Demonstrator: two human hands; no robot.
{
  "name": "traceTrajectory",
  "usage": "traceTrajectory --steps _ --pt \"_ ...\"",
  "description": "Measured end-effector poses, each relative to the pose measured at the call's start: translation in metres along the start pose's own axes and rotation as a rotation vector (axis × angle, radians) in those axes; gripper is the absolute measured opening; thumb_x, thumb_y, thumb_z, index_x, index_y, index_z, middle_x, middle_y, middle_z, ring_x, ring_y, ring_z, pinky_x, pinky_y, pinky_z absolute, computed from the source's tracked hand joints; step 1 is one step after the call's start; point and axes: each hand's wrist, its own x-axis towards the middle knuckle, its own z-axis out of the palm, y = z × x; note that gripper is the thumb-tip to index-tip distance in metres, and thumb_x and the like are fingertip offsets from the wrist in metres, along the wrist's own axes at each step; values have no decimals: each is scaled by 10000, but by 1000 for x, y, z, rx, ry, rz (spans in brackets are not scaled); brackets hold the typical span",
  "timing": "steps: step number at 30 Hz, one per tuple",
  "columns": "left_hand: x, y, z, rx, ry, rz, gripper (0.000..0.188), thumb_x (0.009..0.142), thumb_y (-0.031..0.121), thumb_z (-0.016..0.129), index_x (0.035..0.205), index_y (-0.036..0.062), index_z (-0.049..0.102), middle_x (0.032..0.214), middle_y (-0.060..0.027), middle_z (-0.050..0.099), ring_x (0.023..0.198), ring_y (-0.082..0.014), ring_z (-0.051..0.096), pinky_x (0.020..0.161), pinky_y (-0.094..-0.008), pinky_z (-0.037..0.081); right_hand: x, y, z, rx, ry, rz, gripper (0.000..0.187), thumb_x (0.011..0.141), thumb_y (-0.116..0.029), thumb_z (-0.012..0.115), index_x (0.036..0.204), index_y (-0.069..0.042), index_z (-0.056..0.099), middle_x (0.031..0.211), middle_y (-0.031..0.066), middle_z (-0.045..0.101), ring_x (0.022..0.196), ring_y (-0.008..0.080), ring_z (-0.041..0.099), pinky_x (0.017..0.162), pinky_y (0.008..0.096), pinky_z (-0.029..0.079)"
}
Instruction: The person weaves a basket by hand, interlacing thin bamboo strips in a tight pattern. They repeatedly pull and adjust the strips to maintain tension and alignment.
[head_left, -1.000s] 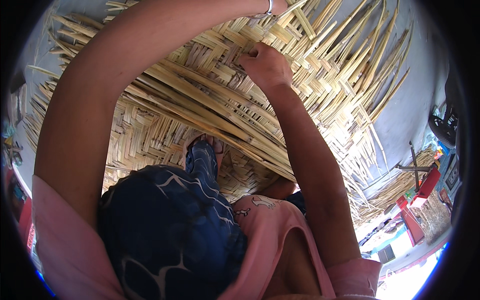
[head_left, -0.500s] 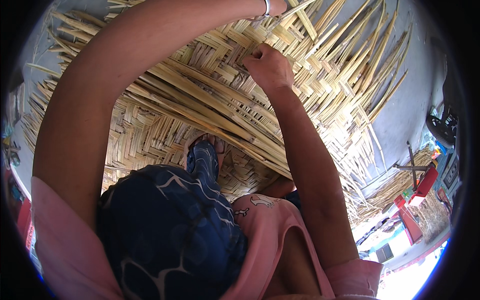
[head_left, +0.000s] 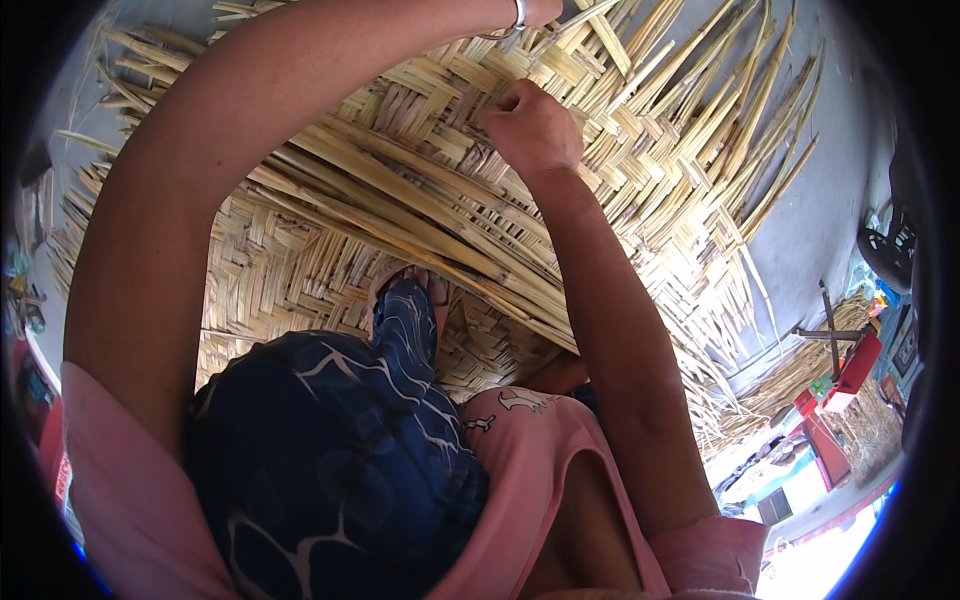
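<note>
A woven mat (head_left: 270, 270) of flat straw-coloured strips spreads over the floor under me. My right hand (head_left: 535, 130) is closed in a fist against its weave, near the far part. Whatever its fingers grip is hidden beneath the hand. At the top edge my left hand (head_left: 543, 12), with a bangle at its wrist, reaches far out over the mat. Its fingers are cut off by the picture's rim. A bundle of loose long strips (head_left: 400, 200) lies slantwise across the mat, between my hands and my bare foot (head_left: 425, 285).
Unwoven strip ends (head_left: 765, 130) fan out at the far right over the grey floor (head_left: 790, 265). At the right edge stand a red object (head_left: 850, 370), a dark rounded thing (head_left: 885, 255) and a heap of dry stalks (head_left: 860, 430). My blue-clad knee (head_left: 330, 450) fills the lower left.
My right hand has shifted slightly away from me and to the left, still closed. My left hand has slid a little left along the top edge. The mat looks the same.
</note>
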Motion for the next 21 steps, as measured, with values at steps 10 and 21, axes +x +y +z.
traceTrajectory --steps 10,21 --pt "2 -3 -3 -4 -37 -18 300 767 236 687 975 21 711 974 -243 687 940 -370 676 834 -432 536 -1 8 1 55 17 -21 260 782 -318 616 957 -127 635 923 106 700 903 275 665 809 399 502" --pt "6 -13 -2 -80 -28 60 308 742 234 709 953 9 704 898 -236 691 866 -352 690 773 -418 547 0 4 2 40 14 -8 269 786 -312 621 985 -132 635 941 105 706 925 288 666 830 401 499"
